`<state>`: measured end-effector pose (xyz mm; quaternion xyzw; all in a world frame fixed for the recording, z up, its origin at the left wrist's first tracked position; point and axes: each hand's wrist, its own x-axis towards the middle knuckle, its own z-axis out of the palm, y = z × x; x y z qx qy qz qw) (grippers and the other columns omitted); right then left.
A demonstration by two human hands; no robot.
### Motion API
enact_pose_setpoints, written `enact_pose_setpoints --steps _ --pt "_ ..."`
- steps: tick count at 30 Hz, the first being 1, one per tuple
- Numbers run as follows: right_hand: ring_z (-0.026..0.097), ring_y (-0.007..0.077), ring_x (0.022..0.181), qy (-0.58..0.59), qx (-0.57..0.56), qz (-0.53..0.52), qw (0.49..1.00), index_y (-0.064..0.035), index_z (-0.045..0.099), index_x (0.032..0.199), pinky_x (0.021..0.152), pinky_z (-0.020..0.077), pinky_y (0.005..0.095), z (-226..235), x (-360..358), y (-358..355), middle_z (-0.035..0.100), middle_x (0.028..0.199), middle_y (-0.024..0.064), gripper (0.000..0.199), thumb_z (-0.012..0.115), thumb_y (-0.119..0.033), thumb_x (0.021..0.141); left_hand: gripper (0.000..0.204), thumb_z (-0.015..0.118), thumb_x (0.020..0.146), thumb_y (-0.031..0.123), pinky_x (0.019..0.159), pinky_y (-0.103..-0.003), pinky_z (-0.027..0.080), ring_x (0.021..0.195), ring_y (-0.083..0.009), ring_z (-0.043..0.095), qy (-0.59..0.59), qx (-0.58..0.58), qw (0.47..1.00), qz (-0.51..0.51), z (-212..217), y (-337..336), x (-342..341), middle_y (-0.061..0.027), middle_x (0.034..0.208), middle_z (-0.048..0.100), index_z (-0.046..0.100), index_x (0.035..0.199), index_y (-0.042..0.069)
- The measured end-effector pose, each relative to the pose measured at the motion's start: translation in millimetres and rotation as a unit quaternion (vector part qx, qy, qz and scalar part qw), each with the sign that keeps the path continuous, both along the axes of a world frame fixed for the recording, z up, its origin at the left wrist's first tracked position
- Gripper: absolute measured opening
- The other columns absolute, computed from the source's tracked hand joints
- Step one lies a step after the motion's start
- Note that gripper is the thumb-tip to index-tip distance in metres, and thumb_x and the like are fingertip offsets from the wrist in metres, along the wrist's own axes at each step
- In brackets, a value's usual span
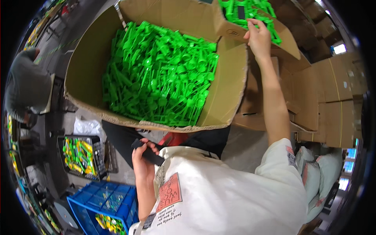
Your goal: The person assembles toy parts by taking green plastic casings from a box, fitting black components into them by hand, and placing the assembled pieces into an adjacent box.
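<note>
1. Filling the big box (231, 74) at 11 o'clock from the view's centre, the green parts (156, 74) are bright, glossy and tangled, with thin stems and rounded, cup-like ends.
2. More green parts are heaped in the small box (224, 29) at 1 o'clock, where a dark, rectangular black slab (241, 12) shows among them.
3. The right hand (258, 37) is at this second heap, arm stretched out. The slab is at about 11 o'clock from its fingertips; green parts lie just beyond them. Thumb and forefinger are slightly apart; whether they grip a part, I cannot tell.
4. The left hand (144, 154), at 8 o'clock near the wearer's waist, has its fingers curled round a black strip (152, 157), which pokes out past the thumb.
5. Farther out at 8 o'clock, a black crate (101, 158) holds green and yellow pieces.
6. The wearer's white shirt (235, 184) carries a red print (171, 190) with dark lettering and small handwriting-like lines beneath. A small dark mark (234, 32) on the small box is too small to read.
</note>
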<state>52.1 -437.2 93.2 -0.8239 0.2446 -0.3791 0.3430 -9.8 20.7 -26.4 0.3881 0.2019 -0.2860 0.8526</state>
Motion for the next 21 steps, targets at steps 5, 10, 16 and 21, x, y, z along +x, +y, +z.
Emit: enact_pose_setpoints --steps 5,10,16,21 --pt "0.06 0.0166 0.06 0.164 -0.164 0.219 0.948 -0.0061 0.065 0.1 0.059 0.0465 0.0299 -31.8 43.2 77.3 0.062 0.066 0.0077 0.023 0.054 -0.025 0.092 0.022 0.052 0.083 -0.004 0.076 -0.038 0.054 0.081 -0.0242 0.061 0.037 0.027 0.997 -0.057 -8.7 -1.6 6.4 -0.0148 0.087 0.06 0.051 0.105 -0.005" --pt "0.064 0.0345 0.088 0.48 -0.231 0.379 0.756 -0.0078 0.067 0.098 0.077 0.0517 0.0446 -108.7 117.7 135.6 0.067 0.098 0.0172 0.027 0.049 -0.023 0.084 0.021 0.058 0.081 -0.007 0.075 -0.042 0.057 0.08 -0.0257 0.063 0.072 0.052 0.993 -0.076 -22.6 -1.5 7.1 -0.0153 0.089 0.06 0.054 0.101 -0.004" --pt "0.066 0.0344 0.089 0.605 -0.32 0.452 0.572 -0.0022 0.067 0.088 0.076 0.0537 0.0433 -272.0 129.0 168.6 0.068 0.091 0.0176 0.019 0.061 -0.012 0.073 0.014 0.067 0.076 -0.007 0.071 -0.038 0.058 0.079 -0.0248 0.066 0.104 0.058 0.992 -0.045 -41.8 2.6 18.2 -0.0129 0.088 0.064 0.06 0.088 -0.003" --pt "0.065 0.0336 0.093 0.602 -0.261 0.484 0.579 -0.0038 0.067 0.097 0.077 0.0542 0.0419 -394.1 94.2 198.4 0.066 0.105 0.0172 0.027 0.061 -0.008 0.071 0.021 0.069 0.074 -0.009 0.072 -0.036 0.055 0.074 -0.0239 0.066 0.131 0.096 0.986 -0.027 -54.3 25.0 19.5 -0.0113 0.08 0.063 0.06 0.09 -0.001"
